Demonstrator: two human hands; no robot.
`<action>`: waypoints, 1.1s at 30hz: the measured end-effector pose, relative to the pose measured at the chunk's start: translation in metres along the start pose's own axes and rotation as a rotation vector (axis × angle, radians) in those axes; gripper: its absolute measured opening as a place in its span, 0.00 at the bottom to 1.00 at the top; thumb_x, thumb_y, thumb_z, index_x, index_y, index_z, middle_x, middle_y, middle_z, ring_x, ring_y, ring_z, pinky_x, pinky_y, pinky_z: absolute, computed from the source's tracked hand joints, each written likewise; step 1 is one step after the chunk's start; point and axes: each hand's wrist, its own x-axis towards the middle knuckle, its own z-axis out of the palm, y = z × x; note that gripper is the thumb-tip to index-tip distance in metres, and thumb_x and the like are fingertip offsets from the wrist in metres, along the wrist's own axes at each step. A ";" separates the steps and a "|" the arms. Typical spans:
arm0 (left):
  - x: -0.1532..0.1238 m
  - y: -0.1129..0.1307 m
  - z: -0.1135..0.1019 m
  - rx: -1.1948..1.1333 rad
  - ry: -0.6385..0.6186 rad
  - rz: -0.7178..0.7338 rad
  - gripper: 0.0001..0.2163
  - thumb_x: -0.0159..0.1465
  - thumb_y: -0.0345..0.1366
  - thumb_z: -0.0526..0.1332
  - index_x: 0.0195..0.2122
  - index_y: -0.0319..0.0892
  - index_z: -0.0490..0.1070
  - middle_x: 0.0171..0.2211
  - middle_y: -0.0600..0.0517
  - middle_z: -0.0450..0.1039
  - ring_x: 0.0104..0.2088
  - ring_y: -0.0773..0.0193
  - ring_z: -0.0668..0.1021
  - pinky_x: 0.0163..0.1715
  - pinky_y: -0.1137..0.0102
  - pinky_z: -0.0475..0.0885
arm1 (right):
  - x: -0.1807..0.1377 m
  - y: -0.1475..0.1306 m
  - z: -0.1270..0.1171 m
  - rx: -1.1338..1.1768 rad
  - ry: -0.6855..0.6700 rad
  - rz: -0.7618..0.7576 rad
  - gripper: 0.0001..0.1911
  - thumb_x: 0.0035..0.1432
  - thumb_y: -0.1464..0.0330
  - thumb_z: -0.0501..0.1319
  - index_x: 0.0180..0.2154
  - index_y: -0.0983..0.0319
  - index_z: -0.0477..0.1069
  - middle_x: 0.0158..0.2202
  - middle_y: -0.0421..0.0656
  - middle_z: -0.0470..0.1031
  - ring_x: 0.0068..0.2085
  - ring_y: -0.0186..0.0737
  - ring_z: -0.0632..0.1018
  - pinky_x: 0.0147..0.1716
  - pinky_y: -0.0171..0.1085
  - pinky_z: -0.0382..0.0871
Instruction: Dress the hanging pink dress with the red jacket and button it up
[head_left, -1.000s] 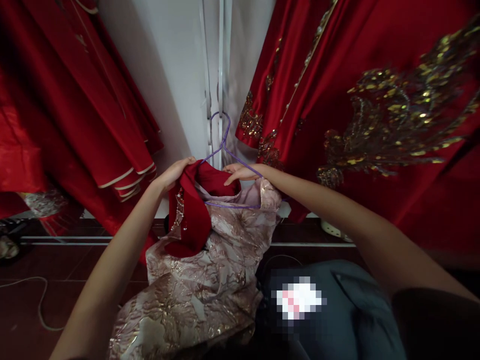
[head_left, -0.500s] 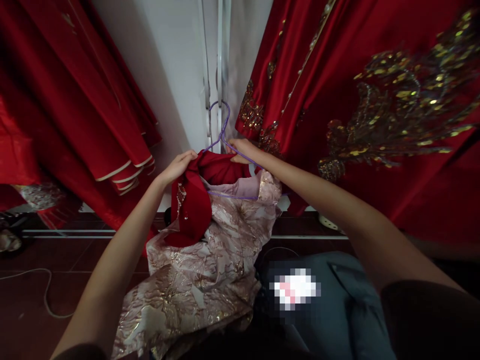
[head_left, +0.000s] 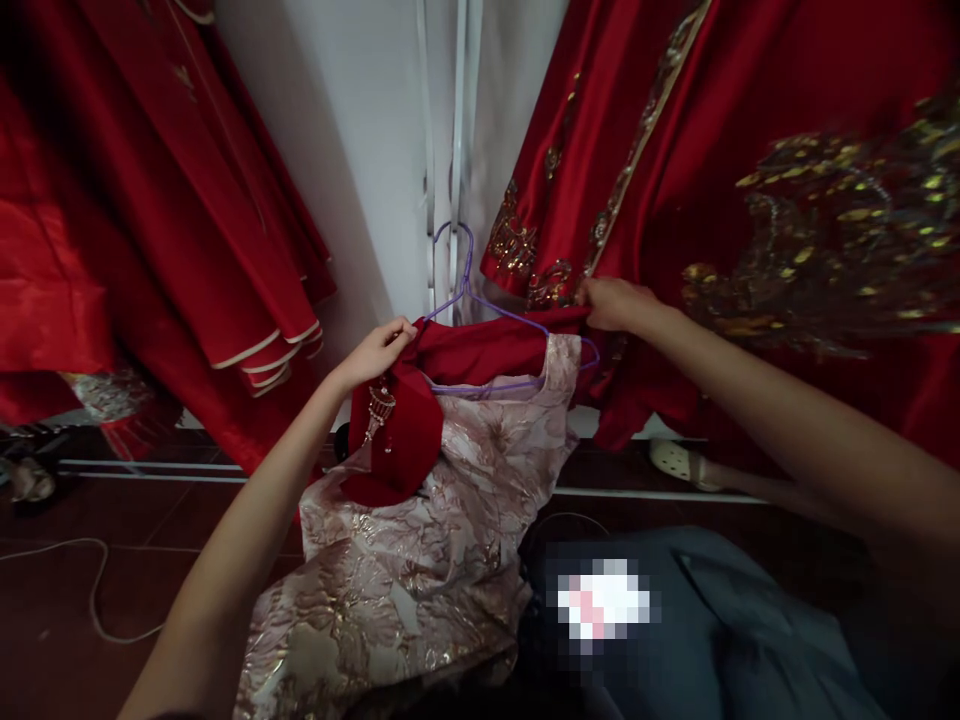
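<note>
A purple wire hanger [head_left: 466, 285] hangs by its hook on a white metal rack [head_left: 455, 130]. On it is a pale pink and gold brocade dress [head_left: 480, 470]. A red garment [head_left: 480, 350] with a beaded ornament on its front panel lies over the hanger's left end. My left hand [head_left: 381, 352] is closed on this red cloth at the left shoulder. To the right, my right hand [head_left: 619, 303] pinches the red garment's other edge and holds it stretched past the hanger's right arm. Part of the hanger is covered by the cloth.
Red garments with pale piping [head_left: 255, 350] hang at the left. At the right hangs red clothing with gold sequins [head_left: 840, 220]. A person's foot in a cream shoe [head_left: 670, 460] shows below it. A pale cable [head_left: 97, 590] runs over the dark floor.
My right hand has moved right, drawing the red cloth out behind the hanger and past its right arm. My left hand keeps its hold at the left shoulder.
</note>
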 end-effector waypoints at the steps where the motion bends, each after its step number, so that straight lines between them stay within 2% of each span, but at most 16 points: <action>1: -0.001 0.001 0.000 0.014 -0.008 0.010 0.11 0.64 0.41 0.48 0.29 0.41 0.60 0.27 0.56 0.62 0.29 0.70 0.65 0.33 0.75 0.62 | -0.004 0.007 0.001 -0.025 -0.035 0.027 0.10 0.39 0.78 0.60 0.29 0.63 0.66 0.34 0.52 0.72 0.38 0.51 0.74 0.34 0.45 0.67; 3: -0.004 0.003 0.001 0.036 0.004 0.011 0.11 0.65 0.42 0.48 0.29 0.41 0.59 0.26 0.57 0.61 0.29 0.70 0.65 0.32 0.75 0.62 | -0.013 0.016 0.003 -0.056 -0.083 0.045 0.10 0.38 0.77 0.61 0.27 0.63 0.65 0.33 0.51 0.72 0.37 0.53 0.74 0.34 0.46 0.67; 6: -0.008 0.008 0.006 0.076 0.035 -0.016 0.11 0.65 0.42 0.47 0.31 0.42 0.58 0.25 0.57 0.61 0.27 0.70 0.65 0.31 0.75 0.61 | -0.037 0.015 0.001 0.057 -0.035 -0.094 0.10 0.40 0.72 0.63 0.26 0.60 0.62 0.30 0.46 0.71 0.33 0.46 0.73 0.33 0.43 0.66; 8: -0.008 0.014 0.009 0.110 0.039 -0.046 0.11 0.65 0.43 0.47 0.31 0.43 0.58 0.24 0.57 0.61 0.25 0.70 0.65 0.30 0.74 0.61 | -0.058 0.006 -0.001 0.307 -0.015 -0.238 0.11 0.44 0.64 0.64 0.26 0.59 0.61 0.27 0.42 0.69 0.29 0.41 0.71 0.30 0.39 0.65; 10: -0.008 0.019 0.012 0.167 0.065 -0.076 0.10 0.65 0.42 0.47 0.30 0.43 0.57 0.23 0.57 0.61 0.25 0.69 0.65 0.30 0.73 0.61 | -0.079 -0.009 0.002 0.641 -0.117 -0.305 0.15 0.46 0.56 0.62 0.27 0.59 0.62 0.26 0.40 0.69 0.27 0.37 0.70 0.27 0.36 0.65; 12: -0.008 0.023 0.014 0.243 0.103 -0.094 0.09 0.64 0.41 0.50 0.29 0.43 0.56 0.23 0.56 0.61 0.25 0.67 0.65 0.30 0.72 0.61 | -0.094 -0.025 0.011 0.906 -0.192 -0.199 0.17 0.44 0.55 0.63 0.27 0.59 0.62 0.23 0.38 0.69 0.23 0.34 0.69 0.22 0.34 0.63; 14: -0.009 0.026 0.018 0.326 0.124 -0.094 0.08 0.62 0.39 0.53 0.29 0.44 0.56 0.25 0.55 0.61 0.26 0.66 0.66 0.30 0.71 0.61 | -0.100 -0.040 0.024 1.101 -0.218 -0.041 0.16 0.43 0.57 0.64 0.27 0.58 0.61 0.19 0.35 0.64 0.17 0.30 0.63 0.15 0.31 0.57; 16: -0.010 0.028 0.023 0.403 0.129 -0.088 0.06 0.59 0.36 0.56 0.29 0.43 0.57 0.26 0.53 0.62 0.27 0.64 0.67 0.31 0.70 0.62 | -0.098 -0.058 0.036 1.242 -0.153 0.048 0.13 0.45 0.61 0.62 0.27 0.58 0.59 0.16 0.32 0.61 0.14 0.27 0.58 0.12 0.30 0.50; 18: -0.011 0.029 0.029 0.462 0.140 -0.087 0.05 0.58 0.33 0.56 0.30 0.43 0.58 0.28 0.51 0.62 0.30 0.62 0.68 0.33 0.68 0.63 | -0.093 -0.080 0.046 1.321 -0.026 0.051 0.11 0.46 0.64 0.60 0.27 0.58 0.56 0.15 0.32 0.59 0.13 0.27 0.58 0.12 0.29 0.48; 20: -0.012 0.030 0.034 0.499 0.155 -0.099 0.04 0.57 0.32 0.55 0.32 0.43 0.59 0.30 0.49 0.63 0.32 0.59 0.69 0.35 0.66 0.64 | -0.089 -0.108 0.052 1.325 0.037 0.006 0.10 0.45 0.67 0.57 0.26 0.58 0.54 0.15 0.31 0.57 0.14 0.28 0.59 0.13 0.29 0.49; 22: -0.012 0.031 0.036 0.528 0.168 -0.116 0.04 0.57 0.32 0.55 0.33 0.43 0.59 0.31 0.48 0.64 0.34 0.57 0.70 0.36 0.64 0.65 | -0.090 -0.135 0.057 1.261 -0.061 -0.126 0.09 0.45 0.67 0.56 0.25 0.58 0.53 0.16 0.31 0.57 0.15 0.29 0.60 0.14 0.30 0.51; 25: -0.018 0.033 0.030 0.573 0.171 -0.104 0.05 0.56 0.30 0.56 0.33 0.43 0.59 0.34 0.46 0.64 0.38 0.54 0.70 0.39 0.62 0.65 | -0.095 -0.158 0.063 1.100 0.012 -0.319 0.09 0.45 0.69 0.56 0.24 0.59 0.53 0.17 0.32 0.56 0.19 0.30 0.61 0.20 0.31 0.53; 29: -0.039 0.036 0.023 0.632 0.347 -0.102 0.08 0.53 0.30 0.60 0.32 0.42 0.61 0.44 0.42 0.62 0.46 0.48 0.68 0.43 0.58 0.64 | -0.101 -0.144 0.073 0.932 0.189 -0.377 0.07 0.44 0.71 0.54 0.27 0.59 0.55 0.26 0.37 0.60 0.26 0.34 0.64 0.27 0.33 0.58; 31: -0.050 0.035 0.027 0.563 0.404 -0.158 0.08 0.53 0.30 0.60 0.34 0.43 0.61 0.41 0.43 0.65 0.42 0.51 0.70 0.41 0.60 0.65 | -0.104 -0.130 0.077 0.900 0.249 -0.343 0.06 0.46 0.72 0.53 0.28 0.58 0.55 0.28 0.38 0.60 0.29 0.36 0.65 0.30 0.35 0.59; 33: -0.057 0.032 0.037 0.421 0.419 -0.219 0.09 0.55 0.31 0.58 0.36 0.44 0.61 0.36 0.48 0.68 0.36 0.57 0.73 0.37 0.64 0.66 | -0.106 -0.121 0.079 0.915 0.236 -0.292 0.06 0.48 0.71 0.52 0.29 0.58 0.54 0.27 0.37 0.59 0.27 0.36 0.64 0.29 0.35 0.58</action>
